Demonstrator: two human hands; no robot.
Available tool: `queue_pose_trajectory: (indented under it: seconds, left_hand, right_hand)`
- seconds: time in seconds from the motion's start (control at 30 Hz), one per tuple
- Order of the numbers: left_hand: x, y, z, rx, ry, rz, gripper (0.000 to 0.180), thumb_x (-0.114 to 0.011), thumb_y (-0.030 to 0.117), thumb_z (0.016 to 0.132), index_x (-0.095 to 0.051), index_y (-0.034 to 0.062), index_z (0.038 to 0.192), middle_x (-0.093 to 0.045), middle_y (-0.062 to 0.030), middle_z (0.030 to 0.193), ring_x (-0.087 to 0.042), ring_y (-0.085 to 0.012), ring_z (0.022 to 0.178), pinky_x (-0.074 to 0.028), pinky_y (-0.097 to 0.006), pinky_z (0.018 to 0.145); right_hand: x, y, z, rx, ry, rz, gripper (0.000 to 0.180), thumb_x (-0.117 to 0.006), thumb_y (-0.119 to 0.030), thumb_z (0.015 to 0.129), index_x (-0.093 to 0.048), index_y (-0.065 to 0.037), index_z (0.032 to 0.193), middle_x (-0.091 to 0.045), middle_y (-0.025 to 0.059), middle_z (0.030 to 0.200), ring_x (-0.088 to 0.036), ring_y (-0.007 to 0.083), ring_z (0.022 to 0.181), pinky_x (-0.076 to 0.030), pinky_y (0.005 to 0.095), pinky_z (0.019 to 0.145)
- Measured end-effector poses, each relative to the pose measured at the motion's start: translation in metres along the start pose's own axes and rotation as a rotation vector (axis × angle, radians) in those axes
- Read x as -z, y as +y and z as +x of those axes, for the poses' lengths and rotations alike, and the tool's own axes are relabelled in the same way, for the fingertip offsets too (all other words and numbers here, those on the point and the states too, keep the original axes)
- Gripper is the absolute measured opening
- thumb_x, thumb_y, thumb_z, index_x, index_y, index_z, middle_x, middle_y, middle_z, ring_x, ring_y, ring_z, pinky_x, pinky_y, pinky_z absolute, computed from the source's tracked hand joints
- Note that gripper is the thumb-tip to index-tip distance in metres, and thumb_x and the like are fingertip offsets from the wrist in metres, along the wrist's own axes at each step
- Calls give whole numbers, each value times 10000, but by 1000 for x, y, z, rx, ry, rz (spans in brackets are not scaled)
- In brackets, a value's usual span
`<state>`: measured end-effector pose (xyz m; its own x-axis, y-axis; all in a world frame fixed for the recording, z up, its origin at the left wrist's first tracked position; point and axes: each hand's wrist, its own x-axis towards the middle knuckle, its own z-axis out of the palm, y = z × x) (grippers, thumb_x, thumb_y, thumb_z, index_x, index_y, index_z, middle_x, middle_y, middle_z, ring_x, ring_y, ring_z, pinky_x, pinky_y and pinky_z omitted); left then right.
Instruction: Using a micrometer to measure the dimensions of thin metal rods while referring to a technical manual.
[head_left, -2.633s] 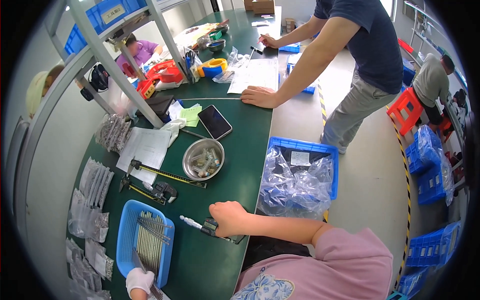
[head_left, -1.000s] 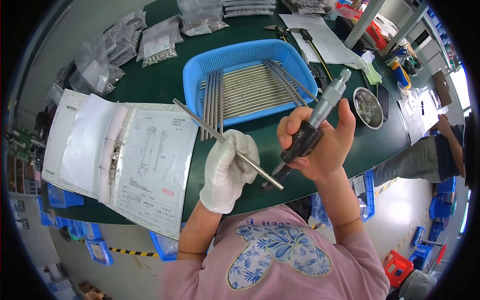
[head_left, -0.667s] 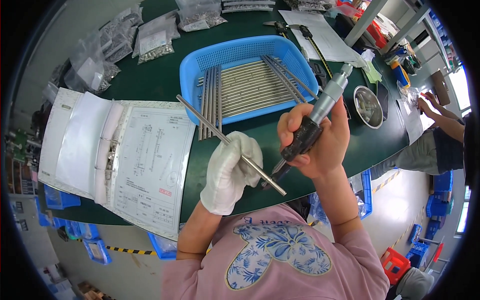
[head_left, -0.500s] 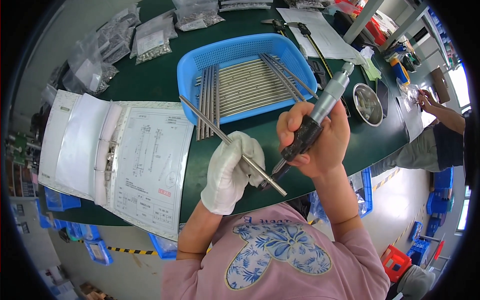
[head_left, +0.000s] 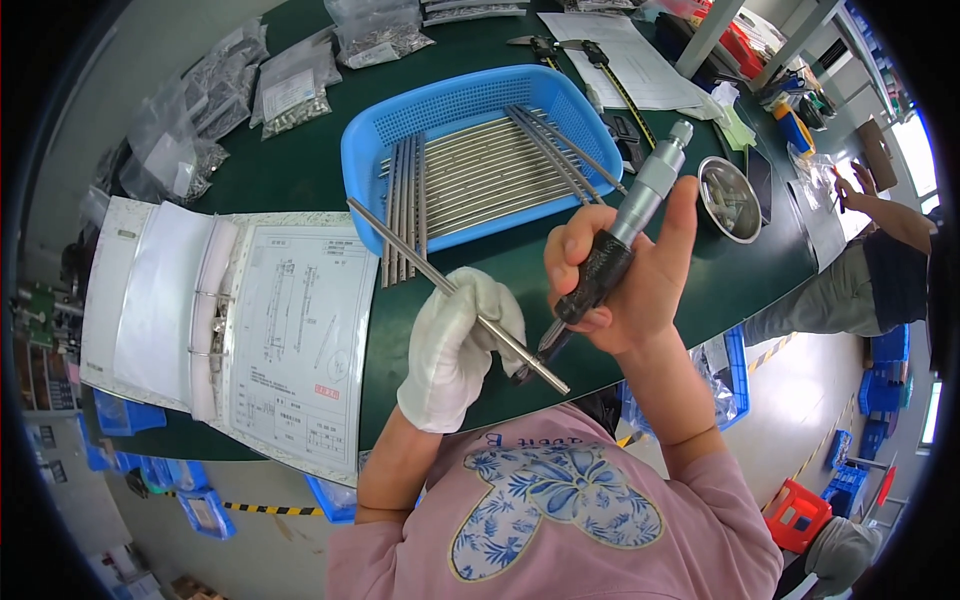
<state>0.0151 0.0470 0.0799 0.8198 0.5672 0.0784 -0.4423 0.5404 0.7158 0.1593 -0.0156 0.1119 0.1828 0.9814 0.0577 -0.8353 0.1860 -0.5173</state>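
My left hand [head_left: 458,345], in a white glove, grips a long thin metal rod [head_left: 400,244] that slants up to the left over the table. My bare right hand [head_left: 628,275] holds a micrometer [head_left: 628,230] with a black grip and a silver barrel, tilted up to the right. The micrometer's lower end meets the rod's near end just in front of my chest. Behind both hands sits a blue plastic basket [head_left: 372,150] with several similar metal rods [head_left: 480,170] lying in it.
An open ring binder [head_left: 215,330] with a drawing sheet lies at the left on the green table [head_left: 300,180]. Bags of small parts [head_left: 240,85] lie further back, with papers, calipers [head_left: 575,52] and a metal bowl [head_left: 730,200] to the right. Another person [head_left: 880,250] stands at the right.
The view swung from the far end of the table down to my hands. In the last second the rod and micrometer stayed together, shifting only slightly; the person at the right reached over the table.
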Motion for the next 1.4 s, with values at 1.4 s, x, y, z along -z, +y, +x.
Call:
queue_pose_trajectory:
  seconds: [1.4]
  left_hand:
    - [-9,0,1,-59,98,-62,255,-369,322,892,-355,107,757,-401,-57,556,-358,-129,463,-310,-229,446]
  right_hand:
    - [-14,6,6,-51,115,-81,755,-267,-650,788,-544,52,776,-574,188,692,-405,135,352,-308,193,302]
